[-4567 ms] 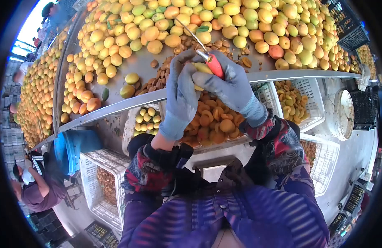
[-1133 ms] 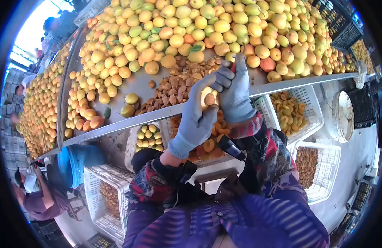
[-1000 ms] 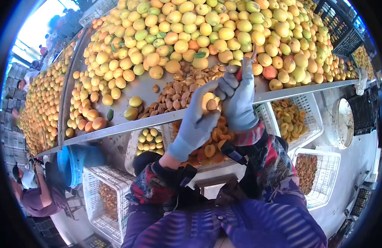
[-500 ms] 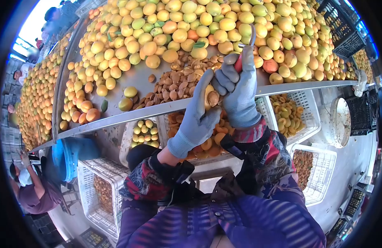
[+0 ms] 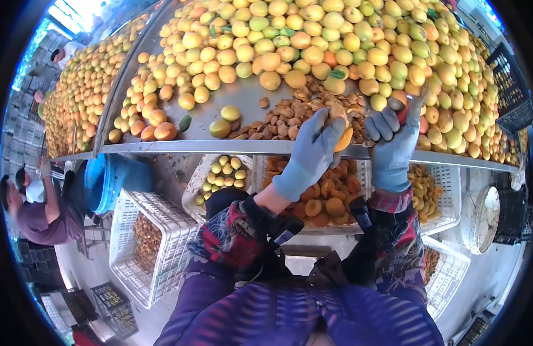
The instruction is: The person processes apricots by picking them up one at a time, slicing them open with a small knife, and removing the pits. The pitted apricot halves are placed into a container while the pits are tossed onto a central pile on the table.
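Observation:
My left hand (image 5: 312,153), in a grey-blue glove, is closed on an orange apricot half (image 5: 344,139) above the table's metal edge (image 5: 220,146). To its right, my right hand (image 5: 393,147), gloved alike, grips a red-handled tool (image 5: 402,114), whose metal end is blurred. The two hands are apart. Brown apricot pits (image 5: 284,117) lie in a pile just behind my left hand. Whole yellow and orange apricots (image 5: 336,40) cover the table beyond.
Below the edge stand a crate of apricot halves (image 5: 330,202), a crate of whole apricots (image 5: 225,176), a white crate (image 5: 157,242) with pits, a blue barrel (image 5: 113,179) and a white bucket (image 5: 484,219). A person (image 5: 44,213) is at the left.
My hands have moved apart, the left one now with an orange half. The view has shifted, so the table and crates appear moved in the frame.

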Demonstrator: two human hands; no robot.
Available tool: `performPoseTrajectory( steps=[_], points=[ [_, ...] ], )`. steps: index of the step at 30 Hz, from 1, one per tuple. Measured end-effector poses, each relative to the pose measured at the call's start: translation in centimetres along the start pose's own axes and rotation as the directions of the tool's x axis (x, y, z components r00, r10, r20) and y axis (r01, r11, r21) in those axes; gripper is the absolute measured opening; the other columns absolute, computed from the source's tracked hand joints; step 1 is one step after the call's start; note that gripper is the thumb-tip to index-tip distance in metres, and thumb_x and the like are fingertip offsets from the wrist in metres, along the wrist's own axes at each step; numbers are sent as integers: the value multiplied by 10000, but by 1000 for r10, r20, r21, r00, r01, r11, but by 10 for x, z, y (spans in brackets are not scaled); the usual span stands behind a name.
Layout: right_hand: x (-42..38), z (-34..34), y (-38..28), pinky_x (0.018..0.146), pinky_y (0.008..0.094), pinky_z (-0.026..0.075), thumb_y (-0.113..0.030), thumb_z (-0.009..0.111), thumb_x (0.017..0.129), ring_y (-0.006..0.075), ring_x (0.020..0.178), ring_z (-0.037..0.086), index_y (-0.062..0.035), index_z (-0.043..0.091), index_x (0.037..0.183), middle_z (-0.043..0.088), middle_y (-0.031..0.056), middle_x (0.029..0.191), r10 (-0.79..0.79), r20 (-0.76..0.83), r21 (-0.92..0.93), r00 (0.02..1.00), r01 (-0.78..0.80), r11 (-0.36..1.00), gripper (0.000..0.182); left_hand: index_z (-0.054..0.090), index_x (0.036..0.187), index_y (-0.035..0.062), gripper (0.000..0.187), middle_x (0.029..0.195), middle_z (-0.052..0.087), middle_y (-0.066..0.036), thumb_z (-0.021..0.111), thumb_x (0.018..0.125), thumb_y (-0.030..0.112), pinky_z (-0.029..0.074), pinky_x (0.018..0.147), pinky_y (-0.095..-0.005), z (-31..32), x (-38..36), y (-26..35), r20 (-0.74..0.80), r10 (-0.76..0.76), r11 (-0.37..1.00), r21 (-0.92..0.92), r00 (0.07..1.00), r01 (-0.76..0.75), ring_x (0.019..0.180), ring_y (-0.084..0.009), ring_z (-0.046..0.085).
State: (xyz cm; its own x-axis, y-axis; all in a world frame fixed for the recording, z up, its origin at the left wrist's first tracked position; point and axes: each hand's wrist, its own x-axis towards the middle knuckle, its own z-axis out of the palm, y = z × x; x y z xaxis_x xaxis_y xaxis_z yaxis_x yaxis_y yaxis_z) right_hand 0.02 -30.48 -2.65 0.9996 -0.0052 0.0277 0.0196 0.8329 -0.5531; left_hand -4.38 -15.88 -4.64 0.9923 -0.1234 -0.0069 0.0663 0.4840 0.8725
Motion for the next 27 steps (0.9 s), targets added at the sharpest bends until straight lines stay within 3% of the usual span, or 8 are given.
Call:
performPoseTrajectory(
  steps=[9,12,14,17,18,21,24,27],
  points=[
    [-6,6,12,381,225,232,-464,462,957,56,395,218,-61,565,868,260,-70,529,33,-59,-118,998,-40,992,424,575,983,57,188,826,618,-44,578,930,238,484,383,-302,-8,3,10,-171,-136,942,-328,976,74,551,-162,598],
    [-6,4,13,396,245,251,-482,476,947,79,413,243,-56,547,879,289,-47,552,112,12,-202,994,-108,973,437,611,920,23,251,785,589,19,623,914,274,469,604,-200,-8,-1,9,-138,-86,946,-323,987,37,688,-54,555],
    [-8,10,14,386,251,258,-471,475,949,82,408,271,-55,543,900,307,-43,549,50,-72,-295,996,-69,953,424,611,928,9,220,794,587,17,601,929,228,445,639,-192,-7,2,-4,-79,231,969,106,970,-222,715,-39,525],
    [-4,4,14,380,258,260,-463,480,947,89,403,289,-51,546,902,326,-38,545,44,-76,-297,996,-64,953,419,586,973,9,192,767,571,16,576,938,197,422,619,-186,-4,0,-10,-48,250,938,260,967,-230,717,-24,490],
    [-3,5,17,384,260,257,-455,480,947,96,403,302,-51,542,902,327,-31,536,18,-92,-298,996,-45,954,411,590,979,31,149,758,590,0,582,927,171,435,590,-196,5,1,-12,-179,112,991,-49,977,-123,687,-45,527],
    [-10,9,31,369,267,253,-408,499,943,106,397,317,-50,570,856,361,-15,512,61,-180,-326,982,-118,938,375,607,986,54,109,787,628,-20,592,912,133,470,586,-208,0,6,-1,-137,-287,917,-326,948,230,684,-82,581],
    [-14,20,28,374,246,236,-371,547,925,73,403,305,-60,591,919,369,-47,531,-8,-212,-398,977,-79,914,315,633,990,50,121,832,648,-17,610,904,132,500,599,-209,-3,11,-6,-214,-257,917,-362,942,168,699,-100,613],
    [-11,26,21,398,208,254,-292,595,899,37,431,357,-43,624,932,461,-43,564,72,-85,-761,994,-112,639,253,626,958,68,164,785,642,-19,608,912,225,494,467,-262,-5,10,-5,-205,-168,947,-305,964,100,617,-130,630]
  ],
)
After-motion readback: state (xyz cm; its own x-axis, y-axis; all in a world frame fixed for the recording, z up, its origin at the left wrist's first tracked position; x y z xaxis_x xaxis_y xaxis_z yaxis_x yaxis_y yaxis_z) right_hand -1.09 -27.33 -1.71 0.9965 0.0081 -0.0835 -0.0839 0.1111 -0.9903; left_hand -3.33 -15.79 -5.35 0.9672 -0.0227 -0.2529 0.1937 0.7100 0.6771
